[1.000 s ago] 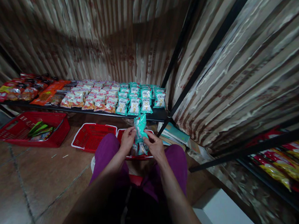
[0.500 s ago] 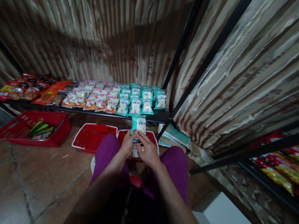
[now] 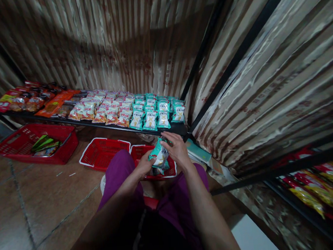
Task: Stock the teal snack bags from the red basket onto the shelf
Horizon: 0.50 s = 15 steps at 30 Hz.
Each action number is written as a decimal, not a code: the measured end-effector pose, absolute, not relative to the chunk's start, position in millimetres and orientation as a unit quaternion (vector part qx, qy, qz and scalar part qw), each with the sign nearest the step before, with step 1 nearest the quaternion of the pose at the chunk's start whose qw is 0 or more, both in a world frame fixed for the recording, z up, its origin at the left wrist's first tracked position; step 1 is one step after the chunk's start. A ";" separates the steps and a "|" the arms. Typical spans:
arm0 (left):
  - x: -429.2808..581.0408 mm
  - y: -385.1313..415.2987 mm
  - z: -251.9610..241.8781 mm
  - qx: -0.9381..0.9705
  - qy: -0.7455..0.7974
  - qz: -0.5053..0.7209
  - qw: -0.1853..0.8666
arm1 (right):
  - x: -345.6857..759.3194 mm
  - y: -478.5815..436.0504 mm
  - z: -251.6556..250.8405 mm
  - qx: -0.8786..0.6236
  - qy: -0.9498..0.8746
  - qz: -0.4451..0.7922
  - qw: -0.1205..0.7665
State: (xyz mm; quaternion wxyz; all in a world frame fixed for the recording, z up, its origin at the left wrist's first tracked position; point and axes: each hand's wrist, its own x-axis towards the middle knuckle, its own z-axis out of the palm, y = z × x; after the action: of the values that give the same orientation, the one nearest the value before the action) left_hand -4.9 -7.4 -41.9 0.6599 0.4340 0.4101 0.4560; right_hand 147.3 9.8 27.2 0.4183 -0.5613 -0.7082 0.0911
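Observation:
My left hand (image 3: 145, 165) grips a teal-and-white snack bag (image 3: 161, 157) at its lower left, thumb across the front. The bag is tilted, held low over a red basket (image 3: 138, 151) between my knees. At the bag's upper right is my right hand (image 3: 177, 148), its fingers stretched out and its thumb against the wrapper. More packaging shows beneath the held bag, partly hidden. Matching teal snack bags (image 3: 150, 120) stand in rows on the black shelf (image 3: 178, 129) just ahead.
Left along the shelf lie white-and-orange snack bags (image 3: 112, 116), orange packets (image 3: 55, 106) and red packs (image 3: 11, 100). Two more red baskets, one bare (image 3: 99, 157) and one holding green packets (image 3: 65, 148), stand on the floor. A black frame post (image 3: 211, 101) rises at right.
The snack bag has come down and toward me, away from the shelf edge, and is now tilted. My right hand has shifted up and right, its fingers straightening.

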 end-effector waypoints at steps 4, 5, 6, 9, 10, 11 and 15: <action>-7.9 -9.1 -46.8 0.470 0.394 0.436 0.658 | 152.1 23.5 28.3 -0.573 -0.682 0.198 0.409; -8.3 -9.3 -47.9 0.464 0.382 0.437 0.669 | 152.3 25.4 28.3 -0.584 -0.666 0.209 0.415; -8.5 -9.5 -48.9 0.454 0.369 0.438 0.682 | 152.5 27.1 28.6 -0.594 -0.650 0.215 0.421; -8.2 -10.0 -50.4 0.421 0.353 0.434 0.714 | 154.0 32.8 30.7 -0.622 -0.618 0.216 0.430; -8.0 -10.1 -50.0 0.412 0.354 0.429 0.722 | 155.0 35.4 31.4 -0.629 -0.610 0.217 0.430; -7.9 -10.3 -49.2 0.403 0.354 0.425 0.729 | 156.2 38.4 32.0 -0.636 -0.603 0.218 0.429; -8.9 -11.0 -43.7 0.400 0.339 0.415 0.743 | 162.5 50.9 32.3 -0.647 -0.592 0.230 0.421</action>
State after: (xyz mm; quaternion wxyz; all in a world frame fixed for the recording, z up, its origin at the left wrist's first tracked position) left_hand -8.9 -11.0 -43.7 0.7432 0.4001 0.3394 0.4151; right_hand 162.5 50.9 32.3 0.4209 -0.6475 -0.5922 0.2302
